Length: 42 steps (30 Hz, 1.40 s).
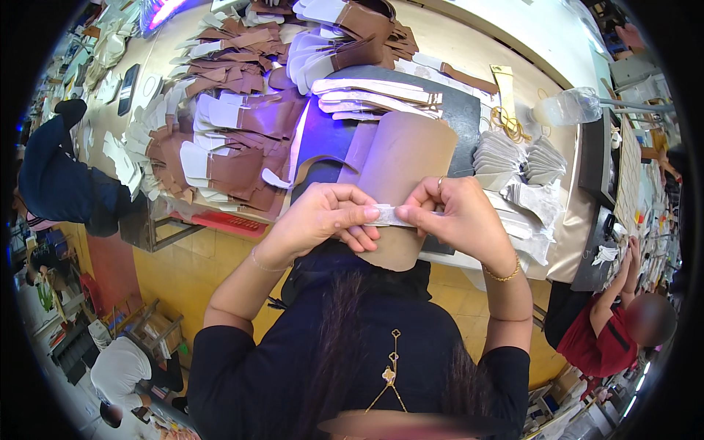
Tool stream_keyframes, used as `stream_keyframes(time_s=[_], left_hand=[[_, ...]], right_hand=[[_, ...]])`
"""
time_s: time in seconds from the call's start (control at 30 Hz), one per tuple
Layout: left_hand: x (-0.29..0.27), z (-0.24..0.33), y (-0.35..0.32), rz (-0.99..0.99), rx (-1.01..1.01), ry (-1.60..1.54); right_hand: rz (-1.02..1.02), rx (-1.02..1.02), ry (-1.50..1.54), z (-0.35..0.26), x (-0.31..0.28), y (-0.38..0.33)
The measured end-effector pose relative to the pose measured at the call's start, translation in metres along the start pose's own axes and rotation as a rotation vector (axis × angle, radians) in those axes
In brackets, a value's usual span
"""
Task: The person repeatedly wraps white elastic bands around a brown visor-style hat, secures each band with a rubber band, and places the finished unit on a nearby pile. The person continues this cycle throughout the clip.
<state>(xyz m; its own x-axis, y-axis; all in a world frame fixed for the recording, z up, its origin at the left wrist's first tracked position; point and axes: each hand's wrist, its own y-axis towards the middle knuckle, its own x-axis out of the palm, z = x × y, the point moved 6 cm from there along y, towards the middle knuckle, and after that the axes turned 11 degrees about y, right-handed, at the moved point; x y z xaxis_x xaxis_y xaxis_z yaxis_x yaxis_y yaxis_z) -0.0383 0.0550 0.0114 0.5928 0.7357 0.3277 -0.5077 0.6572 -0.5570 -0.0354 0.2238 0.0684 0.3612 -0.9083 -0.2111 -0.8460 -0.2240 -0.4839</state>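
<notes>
Between the fingertips of my left hand point(330, 216) and my right hand point(456, 215) is a short whitish strip point(387, 214), held at its two ends. My thumbs press on it from above, and both hands are closed in a pinch. Under the strip lies a smooth tan sheet point(414, 150), curved at its near end, which hangs over the table edge. My left fingers partly reach beneath the strip. A narrow brown band point(315, 165) curls beside the sheet on the dark work board point(462, 165). Beyond the sheet rests a stack of white-faced strips point(374, 95).
Piles of brown and white cut pieces point(246, 114) cover the left side. Fanned grey-white pieces point(499, 155) lie at right, near a plastic bottle point(568, 108) and yellow cord point(510, 125). A phone point(128, 88) lies far left. Co-workers sit on both sides, one in red point(598, 341).
</notes>
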Motion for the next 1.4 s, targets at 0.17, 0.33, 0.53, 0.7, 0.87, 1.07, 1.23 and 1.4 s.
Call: stream_keyframes(time_s=[0.17, 0.33, 0.53, 0.7, 0.87, 1.07, 1.23, 1.4], left_hand=[[0.000, 0.001, 0.001, 0.045, -0.008, 0.040], [-0.005, 0.000, 0.000, 0.062, -0.006, 0.029], [-0.012, -0.005, 0.002, 0.065, -0.038, 0.044], [-0.013, -0.008, 0.004, 0.055, -0.038, 0.037], [-0.013, -0.013, 0.009, 0.049, -0.062, 0.017], [-0.023, -0.012, 0.007, 0.057, 0.002, 0.007], [-0.042, -0.013, 0.008, 0.055, 0.012, 0.059], [-0.044, -0.022, 0.014, 0.034, -0.018, 0.062]], right_hand=[[-0.002, -0.049, -0.038, 0.000, 0.000, -0.001], [-0.005, -0.042, 0.095, 0.011, -0.007, -0.007], [0.017, -0.004, 0.116, 0.024, -0.013, -0.007], [0.043, -0.031, 0.090, 0.021, -0.012, -0.007], [0.158, -0.041, -0.014, 0.025, -0.013, -0.011], [0.209, -0.058, 0.109, 0.051, -0.019, -0.019], [0.129, -0.031, 0.430, 0.077, -0.022, -0.021], [0.057, 0.016, 0.636, 0.090, -0.016, -0.019]])
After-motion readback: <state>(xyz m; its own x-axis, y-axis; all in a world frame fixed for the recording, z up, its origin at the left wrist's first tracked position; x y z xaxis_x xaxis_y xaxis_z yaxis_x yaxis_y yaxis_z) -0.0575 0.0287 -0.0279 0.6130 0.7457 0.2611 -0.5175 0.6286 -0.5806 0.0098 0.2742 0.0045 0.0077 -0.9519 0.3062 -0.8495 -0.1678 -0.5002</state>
